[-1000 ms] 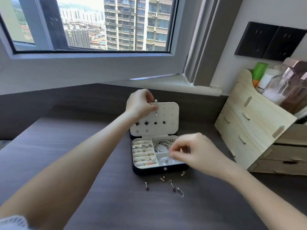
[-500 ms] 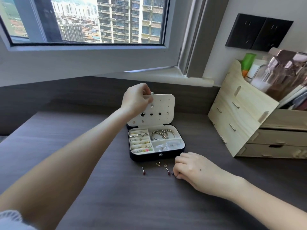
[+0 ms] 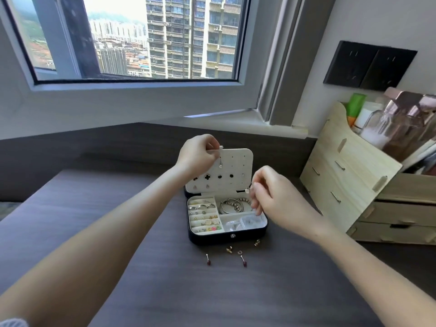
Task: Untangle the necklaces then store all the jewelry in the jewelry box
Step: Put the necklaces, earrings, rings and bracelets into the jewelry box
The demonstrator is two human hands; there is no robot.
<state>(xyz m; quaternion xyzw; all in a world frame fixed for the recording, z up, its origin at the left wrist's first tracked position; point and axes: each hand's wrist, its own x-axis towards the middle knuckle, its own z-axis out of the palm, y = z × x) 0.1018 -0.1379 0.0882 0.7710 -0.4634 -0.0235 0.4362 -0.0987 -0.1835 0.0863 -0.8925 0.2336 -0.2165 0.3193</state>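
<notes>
Jewelry box point(image 3: 212, 238) holds rings point(image 3: 203, 206) and bracelets point(image 3: 232, 205); left fingers point(image 3: 210, 144) pinch its panel point(image 3: 237, 165), right fingers point(image 3: 256, 185) pinch an earring point(image 3: 247, 190).

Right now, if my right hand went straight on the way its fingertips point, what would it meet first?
Probably the white panel standing up in the open box. The right hand, pinching a small earring, points left towards the panel's lower right corner. Depth is unclear, so it may pass just in front.
</notes>
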